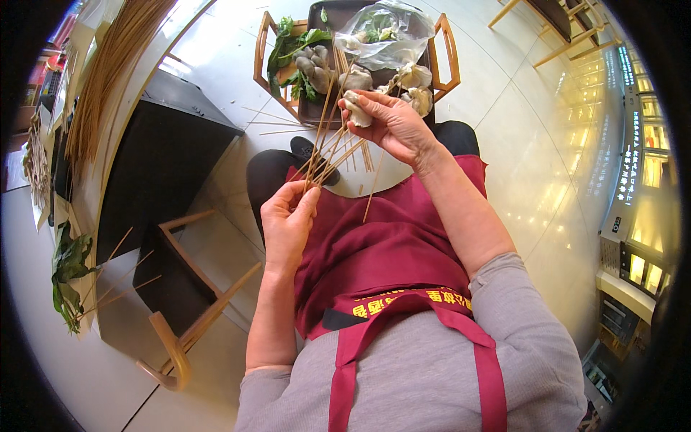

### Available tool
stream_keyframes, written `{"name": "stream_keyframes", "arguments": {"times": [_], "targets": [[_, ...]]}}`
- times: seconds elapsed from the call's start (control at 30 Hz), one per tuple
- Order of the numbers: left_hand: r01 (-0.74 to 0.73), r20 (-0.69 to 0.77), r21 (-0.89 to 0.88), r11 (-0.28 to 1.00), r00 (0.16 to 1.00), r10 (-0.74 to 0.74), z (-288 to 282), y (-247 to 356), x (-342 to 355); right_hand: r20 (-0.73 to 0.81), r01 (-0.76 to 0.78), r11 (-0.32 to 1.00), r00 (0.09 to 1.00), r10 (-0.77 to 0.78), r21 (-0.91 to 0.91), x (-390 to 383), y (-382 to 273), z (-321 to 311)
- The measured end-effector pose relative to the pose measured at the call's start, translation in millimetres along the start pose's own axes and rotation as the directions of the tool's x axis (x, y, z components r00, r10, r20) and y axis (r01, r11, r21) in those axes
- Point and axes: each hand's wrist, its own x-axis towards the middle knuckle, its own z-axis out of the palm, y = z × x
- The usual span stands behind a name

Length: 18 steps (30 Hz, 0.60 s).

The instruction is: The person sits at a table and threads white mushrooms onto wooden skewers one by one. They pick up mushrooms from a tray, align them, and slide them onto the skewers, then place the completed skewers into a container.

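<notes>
My left hand (289,218) is closed round a loose bunch of thin wooden skewers (331,160) that fan out away from me above my lap. In my right hand (394,122) a pale oyster mushroom (357,109) is pinched between thumb and fingers, close to the upper skewers. Whether a skewer point touches the mushroom I cannot tell. Beyond my hands stands a dark tray (311,111) with wooden handles. It holds grey oyster mushrooms (314,67) on the left, paler mushroom clusters (415,75) on the right and green leaves (286,52).
A clear plastic bag (389,32) with greens lies at the tray's far side. On the counter at left rest a big bundle of skewers (108,79) and skewered leaves (70,266). Below it is a wooden chair (183,288). My maroon apron (381,245) covers my lap.
</notes>
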Motion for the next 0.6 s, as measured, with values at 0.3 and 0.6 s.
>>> {"name": "stream_keyframes", "arguments": {"times": [0.3,0.6], "targets": [[-0.18,-0.03,0.206,0.962,0.981,0.19,13.2,-1.9,7.2,-0.073,-0.054,0.998,0.996,0.056,0.029,-4.9,10.3,-4.7],[-0.082,0.076,0.195,0.977,0.995,0.069,32.7,-10.8,54.8,-0.115,0.118,0.945,0.98,-0.159,-0.305,3.3,-34.0,-46.6]]}}
